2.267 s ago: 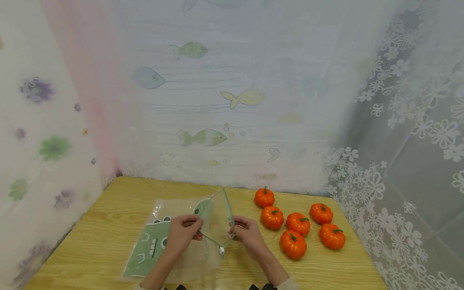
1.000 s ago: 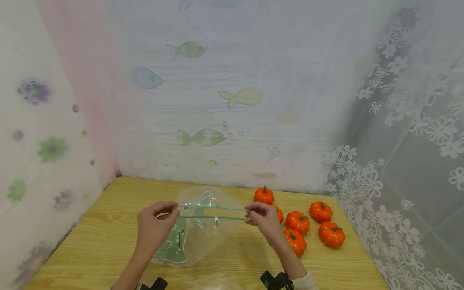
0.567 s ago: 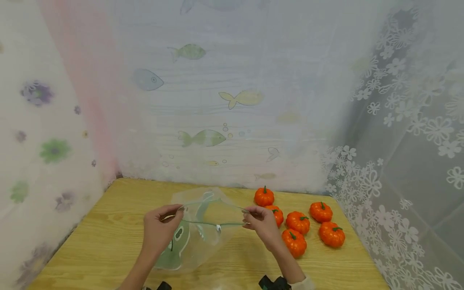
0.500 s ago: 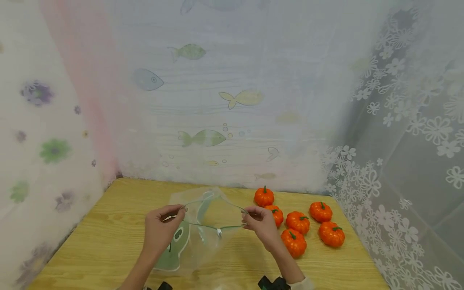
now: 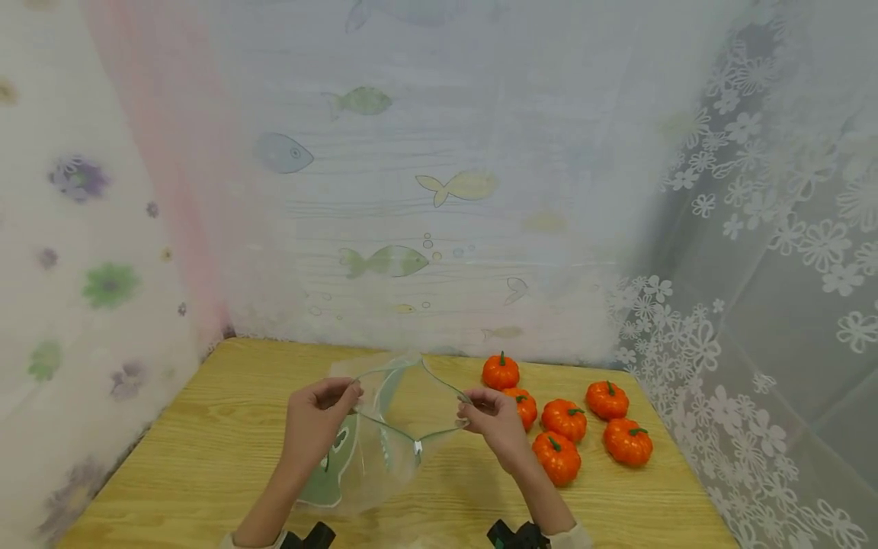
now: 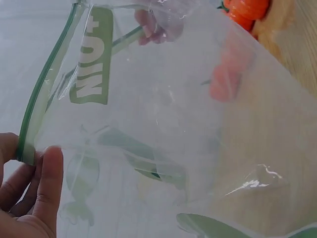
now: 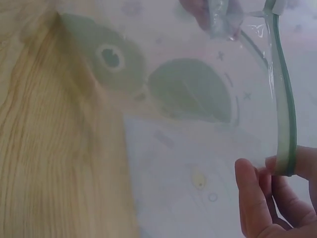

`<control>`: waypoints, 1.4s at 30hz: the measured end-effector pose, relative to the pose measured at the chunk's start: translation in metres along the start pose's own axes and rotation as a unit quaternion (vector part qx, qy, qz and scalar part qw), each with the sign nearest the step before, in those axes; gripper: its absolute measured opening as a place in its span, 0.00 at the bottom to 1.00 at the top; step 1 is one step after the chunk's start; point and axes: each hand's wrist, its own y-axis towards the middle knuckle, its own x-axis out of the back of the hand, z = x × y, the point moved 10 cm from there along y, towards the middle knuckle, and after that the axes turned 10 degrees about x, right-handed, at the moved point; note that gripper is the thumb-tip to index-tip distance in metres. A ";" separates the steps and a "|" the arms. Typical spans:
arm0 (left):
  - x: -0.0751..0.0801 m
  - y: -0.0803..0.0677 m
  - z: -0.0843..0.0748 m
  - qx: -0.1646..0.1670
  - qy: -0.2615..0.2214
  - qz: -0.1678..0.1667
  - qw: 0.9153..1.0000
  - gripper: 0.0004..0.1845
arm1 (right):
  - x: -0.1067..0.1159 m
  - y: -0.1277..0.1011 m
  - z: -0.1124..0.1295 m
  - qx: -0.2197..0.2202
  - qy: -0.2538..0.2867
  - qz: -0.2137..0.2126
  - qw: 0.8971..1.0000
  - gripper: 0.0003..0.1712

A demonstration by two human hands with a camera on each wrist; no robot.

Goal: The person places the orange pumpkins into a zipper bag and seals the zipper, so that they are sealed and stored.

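Observation:
A clear plastic zip bag (image 5: 398, 457) with a green zip edge and a green cartoon print hangs between my hands above the table. My left hand (image 5: 318, 412) pinches the left end of its mouth, and my right hand (image 5: 495, 423) pinches the right end. The mouth gapes into a diamond, with the white zip slider (image 5: 418, 448) at its near corner. Through the film in the left wrist view, a green label (image 6: 94, 57) with white letters shows. In the right wrist view, fingers (image 7: 252, 193) grip the green zip strip (image 7: 286, 114).
Several small orange pumpkins (image 5: 564, 420) with green stems sit on the right side of the wooden table (image 5: 185, 427). One pumpkin (image 5: 521, 409) is partly behind my right hand. A fish-printed curtain (image 5: 453, 229) stands behind the table, with a lace-patterned one (image 5: 713, 351) at right.
The bag's mouth, stretched to a narrow slit a second ago, now gapes into a wide diamond. My left hand has shifted right, toward the other hand. The pumpkins stay in place.

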 end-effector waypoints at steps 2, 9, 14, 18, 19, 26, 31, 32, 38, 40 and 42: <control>0.001 0.002 -0.002 0.003 -0.010 0.004 1.000 0.08 | 0.003 0.001 0.002 0.004 -0.008 -0.009 1.000 0.10; 0.012 0.003 -0.010 0.017 -0.054 -0.003 0.998 0.12 | 0.011 0.003 0.014 0.017 -0.021 -0.025 0.999 0.10; 0.018 0.005 -0.009 0.023 -0.065 -0.001 0.998 0.14 | 0.014 0.004 0.018 0.010 -0.009 -0.031 0.999 0.11; 0.024 0.009 -0.006 0.025 -0.063 -0.009 0.998 0.13 | 0.013 0.007 0.019 0.007 -0.011 -0.029 0.999 0.12; 0.024 0.010 -0.006 0.025 -0.061 -0.010 0.998 0.13 | 0.012 0.007 0.020 0.006 -0.012 -0.029 0.999 0.13; 0.019 0.016 0.001 0.039 -0.063 0.007 0.997 0.12 | 0.009 0.008 0.015 0.010 0.022 -0.051 0.998 0.10; 0.013 0.017 0.002 0.044 -0.051 0.001 0.998 0.10 | -0.001 0.006 0.015 0.029 0.045 -0.047 0.997 0.09; 0.011 0.017 0.001 0.043 -0.044 0.000 0.998 0.09 | -0.002 0.006 0.015 0.032 0.046 -0.045 0.997 0.10; 0.005 0.017 -0.002 0.022 -0.008 -0.005 1.000 0.07 | -0.004 0.005 0.014 0.041 0.050 -0.049 0.997 0.09; 0.004 0.018 -0.003 0.014 -0.004 -0.006 1.000 0.07 | -0.002 0.005 0.015 0.044 0.052 -0.057 0.996 0.07; 0.003 0.018 -0.004 0.009 -0.003 -0.007 1.000 0.07 | 0.001 0.003 0.016 0.052 0.055 -0.065 0.995 0.05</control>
